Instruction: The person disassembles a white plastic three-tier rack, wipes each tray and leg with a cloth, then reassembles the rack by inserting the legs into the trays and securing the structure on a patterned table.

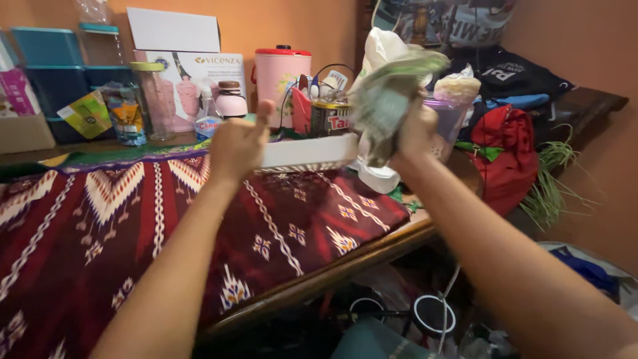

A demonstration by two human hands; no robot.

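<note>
The left hand (238, 146) gripped the near end of a white tray (309, 153), thumb raised. The tray lay flat above the red cloth (133, 219), its long axis running left to right. The right hand (413, 133) clutched a blurred greenish bundle (389, 100), held upright above the tray's far end.

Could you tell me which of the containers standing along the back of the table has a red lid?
The pink cylindrical container with the side handle, standing against the orange wall; the clear jar further left has a pale yellow-green lid instead.

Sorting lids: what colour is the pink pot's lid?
Red, on the pink pot; head view.
</note>
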